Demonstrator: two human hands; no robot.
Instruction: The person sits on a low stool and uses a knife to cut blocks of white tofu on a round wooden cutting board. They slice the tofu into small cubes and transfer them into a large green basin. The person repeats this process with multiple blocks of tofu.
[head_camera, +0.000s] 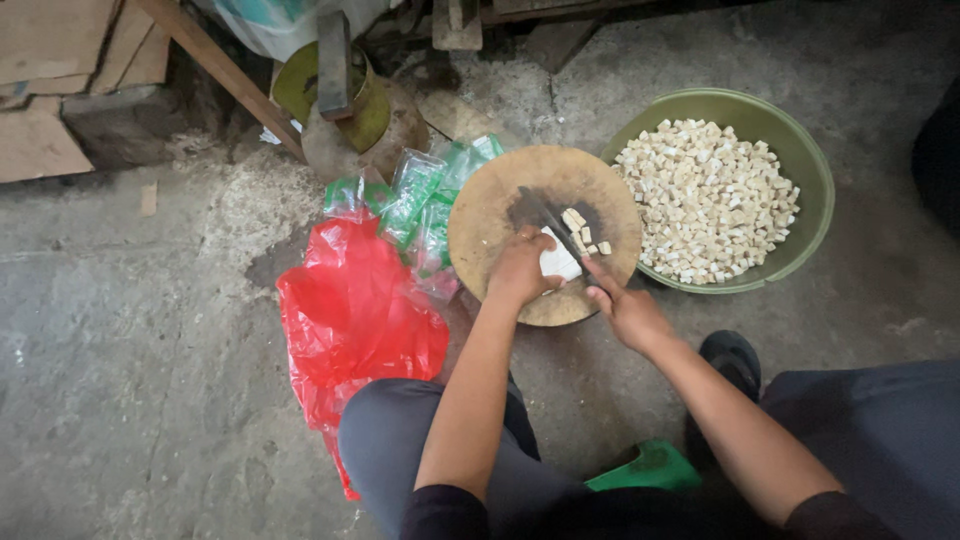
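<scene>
Cutting a pale block into cubes on a round board on the floor.

My left hand (520, 268) presses down on the white block (558, 262), grip closed over its near end on the wooden cutting board (490, 215); my right hand (625, 310) is clenched round the knife (552, 220), blade across the block; it looks soft and crumbly, likely slippery, so I'd hold it flat and light, fingertips back from the edge; cut cubes (585, 235) lie beside it; the green basin (815, 165) of cubes sits just right.

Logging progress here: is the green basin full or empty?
Mostly full: the green basin holds a heap of pale cubes covering its bottom, below the rim.
</scene>
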